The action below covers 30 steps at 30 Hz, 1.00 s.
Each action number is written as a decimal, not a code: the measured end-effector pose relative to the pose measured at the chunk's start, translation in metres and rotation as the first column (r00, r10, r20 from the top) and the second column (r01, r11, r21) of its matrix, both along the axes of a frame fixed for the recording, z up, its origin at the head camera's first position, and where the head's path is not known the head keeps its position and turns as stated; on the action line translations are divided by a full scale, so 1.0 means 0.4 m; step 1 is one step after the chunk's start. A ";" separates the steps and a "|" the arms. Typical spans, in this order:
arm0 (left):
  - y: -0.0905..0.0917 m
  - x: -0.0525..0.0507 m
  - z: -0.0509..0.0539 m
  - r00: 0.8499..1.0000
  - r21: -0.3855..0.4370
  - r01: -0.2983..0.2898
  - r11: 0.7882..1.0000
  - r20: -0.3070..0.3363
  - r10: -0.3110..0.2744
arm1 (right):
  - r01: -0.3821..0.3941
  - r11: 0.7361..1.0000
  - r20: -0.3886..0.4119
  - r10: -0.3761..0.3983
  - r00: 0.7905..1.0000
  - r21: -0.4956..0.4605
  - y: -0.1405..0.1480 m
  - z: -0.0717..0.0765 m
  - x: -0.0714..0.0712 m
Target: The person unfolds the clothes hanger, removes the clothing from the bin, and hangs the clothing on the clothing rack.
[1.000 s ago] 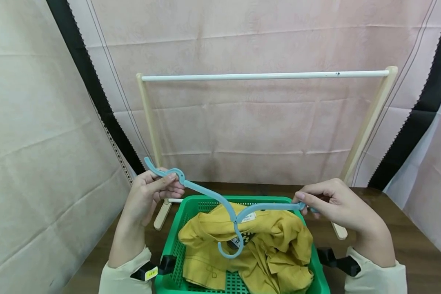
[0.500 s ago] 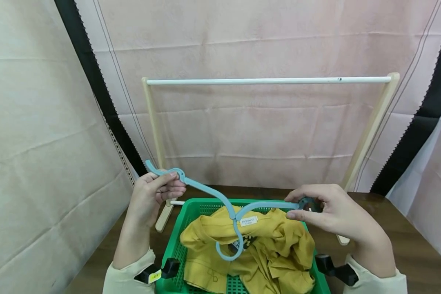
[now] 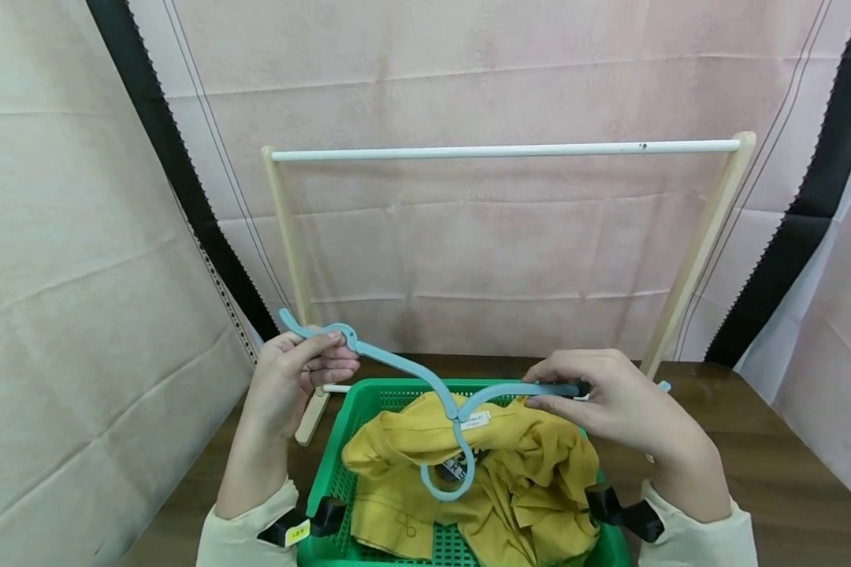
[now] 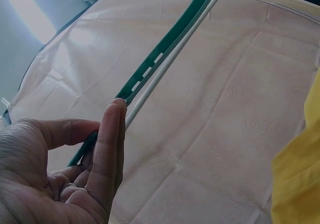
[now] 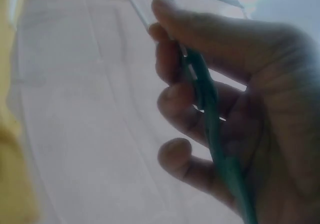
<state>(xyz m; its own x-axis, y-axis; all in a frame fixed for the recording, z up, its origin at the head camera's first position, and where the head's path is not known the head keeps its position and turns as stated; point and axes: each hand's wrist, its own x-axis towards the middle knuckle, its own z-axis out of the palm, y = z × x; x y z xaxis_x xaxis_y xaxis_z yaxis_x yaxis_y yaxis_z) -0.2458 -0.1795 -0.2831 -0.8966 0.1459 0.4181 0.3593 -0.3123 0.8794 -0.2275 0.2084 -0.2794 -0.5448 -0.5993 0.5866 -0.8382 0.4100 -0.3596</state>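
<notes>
A light blue clothes hanger [image 3: 404, 365] is held across the front in both hands, its hook hanging downward. My left hand [image 3: 284, 386] pinches the left arm of the hanger near its curled end, between thumb and fingers. With thumb and fingers my right hand [image 3: 610, 398] grips the other arm, and the tip sticks out past the back of the hand. In the right wrist view the hanger [image 5: 202, 83] runs across the palm. Below the hook, a yellow garment [image 3: 397, 504] with a white neck label lies crumpled in a green basket [image 3: 333, 472].
Behind the basket stands a rack with a white crossbar [image 3: 503, 150] and cream posts [image 3: 702, 252]. The brown tabletop [image 3: 737, 441] extends on both sides. Pale fabric walls [image 3: 99, 276] with black edging surround the table.
My right hand has slid left along the hanger's arm, from its tip toward the middle, and regripped there. The left hand stays nearly still, and the garment stays in the basket.
</notes>
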 end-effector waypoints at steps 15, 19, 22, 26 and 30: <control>0.004 -0.007 0.023 0.986 -0.007 -0.167 0.986 -0.024 0.166 | -0.013 0.999 -0.045 0.011 0.999 -0.051 0.036 0.008 -0.009; 0.006 -0.001 0.025 0.938 -0.065 -0.340 0.938 -0.101 0.332 | 0.025 0.998 -0.039 -0.027 0.999 -0.056 0.053 0.005 -0.001; 0.011 0.002 0.025 0.830 -0.228 -0.533 0.815 -0.329 0.451 | 0.035 0.998 -0.030 -0.037 0.999 -0.052 0.059 0.003 0.001; 0.022 0.009 0.020 0.672 -0.330 -0.691 0.642 -0.620 0.405 | 0.022 0.999 -0.002 -0.022 1.000 -0.040 0.056 0.001 0.000; 0.035 0.015 0.013 0.676 -0.394 -0.664 0.635 -0.679 0.286 | 0.007 0.999 0.017 -0.006 1.000 -0.035 0.051 -0.001 -0.002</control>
<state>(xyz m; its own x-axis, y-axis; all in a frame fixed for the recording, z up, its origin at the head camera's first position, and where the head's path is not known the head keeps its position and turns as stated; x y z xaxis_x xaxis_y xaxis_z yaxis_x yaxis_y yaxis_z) -0.2400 -0.1655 -0.2781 -0.5702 0.1358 0.8102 0.7303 0.5355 0.4242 -0.2281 0.2287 -0.2799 -0.5589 -0.5750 0.5975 -0.8290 0.4026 -0.3881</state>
